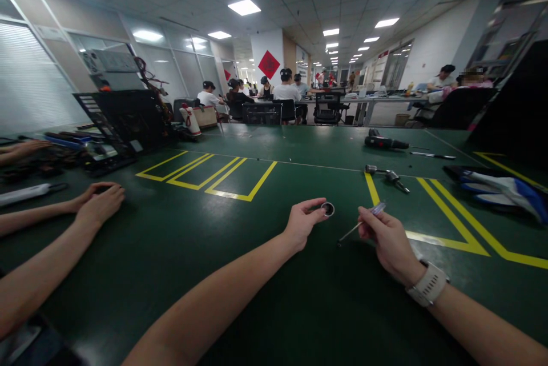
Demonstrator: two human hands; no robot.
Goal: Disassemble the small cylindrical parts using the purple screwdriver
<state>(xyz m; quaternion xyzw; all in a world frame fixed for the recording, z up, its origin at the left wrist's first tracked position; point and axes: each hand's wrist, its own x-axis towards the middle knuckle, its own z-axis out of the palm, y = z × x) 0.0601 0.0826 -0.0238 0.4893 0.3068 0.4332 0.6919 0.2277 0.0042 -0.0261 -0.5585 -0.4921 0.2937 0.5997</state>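
My left hand [303, 220] pinches a small round metal ring [327, 209] between thumb and fingertips, just above the green table [240, 257]. My right hand [387, 240], with a white watch on its wrist, grips a thin screwdriver [362, 223] with a clear handle. The screwdriver's tip points down and left, near the table, below the ring. The two hands are a short distance apart.
Another person's hands [96, 200] rest on the table at the left. A black power drill [383, 141], a ratchet tool [387, 175], blue-white gloves [505, 189] and a black computer case [124, 117] lie around. Yellow tape lines [222, 175] mark the table. People sit at desks behind.
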